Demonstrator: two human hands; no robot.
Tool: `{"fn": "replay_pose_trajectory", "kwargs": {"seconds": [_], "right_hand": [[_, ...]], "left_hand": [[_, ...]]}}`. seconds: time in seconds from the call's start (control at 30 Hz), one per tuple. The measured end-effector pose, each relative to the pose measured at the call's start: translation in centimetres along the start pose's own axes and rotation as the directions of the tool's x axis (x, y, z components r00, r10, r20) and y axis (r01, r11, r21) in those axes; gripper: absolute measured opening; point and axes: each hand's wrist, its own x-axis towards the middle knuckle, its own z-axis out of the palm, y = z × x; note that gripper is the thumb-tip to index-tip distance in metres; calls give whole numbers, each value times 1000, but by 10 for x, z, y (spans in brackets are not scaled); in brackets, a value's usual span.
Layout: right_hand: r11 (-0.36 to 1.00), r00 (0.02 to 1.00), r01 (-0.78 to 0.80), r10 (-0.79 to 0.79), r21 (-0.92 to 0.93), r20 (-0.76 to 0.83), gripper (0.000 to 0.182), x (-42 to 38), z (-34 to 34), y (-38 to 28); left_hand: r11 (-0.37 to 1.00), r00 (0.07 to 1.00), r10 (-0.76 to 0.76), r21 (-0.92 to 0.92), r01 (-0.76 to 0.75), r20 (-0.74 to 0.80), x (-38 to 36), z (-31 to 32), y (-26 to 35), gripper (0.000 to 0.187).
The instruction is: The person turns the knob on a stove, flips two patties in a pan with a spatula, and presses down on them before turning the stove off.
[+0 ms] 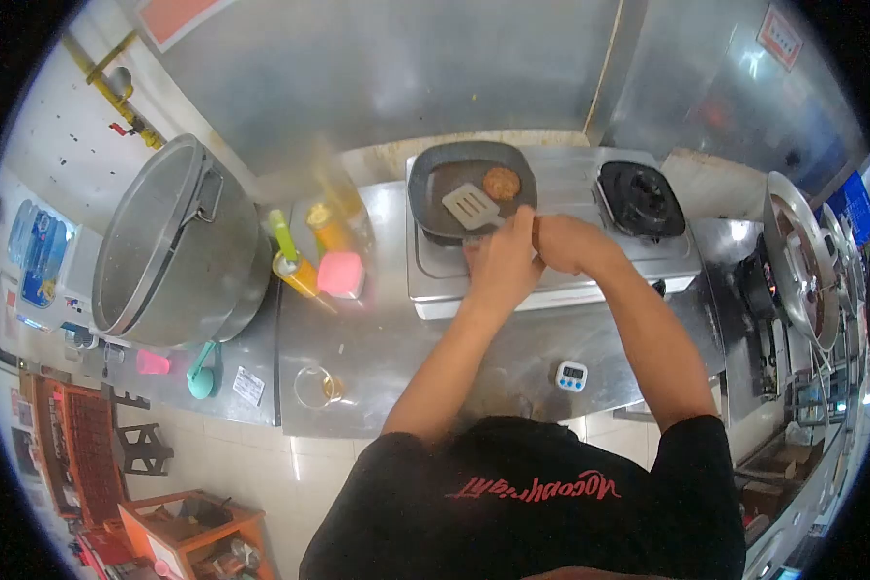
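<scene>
A dark square frying pan (421, 198) sits on the left burner of the gas stove. Inside it lies a round browned patty (502, 184), towards the right side. A slotted spatula (471, 206) has its pale blade over the pan, left of and below the patty, apart from it. My right hand (572, 244) is closed in a fist around the spatula's handle. Close against it, at the pan's near edge, my left hand (505, 263) is closed too; what its fingers grip is hidden.
The right burner (640, 198) bears no pan. Left of the stove stand yellow squeeze bottles (327, 230), a pink-lidded container (341, 275) and a large metal pot (188, 251). A white timer (571, 376) and a clear bowl (311, 387) lie near the counter's front edge. A wok (788, 261) is at right.
</scene>
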Motion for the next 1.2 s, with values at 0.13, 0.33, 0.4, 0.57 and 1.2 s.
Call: {"fn": "replay_pose_trajectory", "kwargs": {"seconds": [0.13,0.33,0.4,0.57,1.2], "right_hand": [[971,927,-12,101,240,-362,24,-33,-21,-3],[992,857,-123,86,-40,-509,21,-68,-67,9],[988,858,-122,58,-91,-510,20,-67,-66,12],[974,871,-135,30,-181,-490,17,-55,-51,12],[998,902,49,-63,-42,-427,27,1,-30,48]], "left_hand": [[988,979,33,-141,-62,-202,-32,-11,-12,48],[737,737,-615,-537,411,-280,-102,-9,-40,62],[434,672,-741,-767,473,-6,-113,-2,-44,59],[-69,659,-561,-822,565,501,-110,-7,-27,32],[42,724,-516,-831,555,457,-121,7,-38,17]]}}
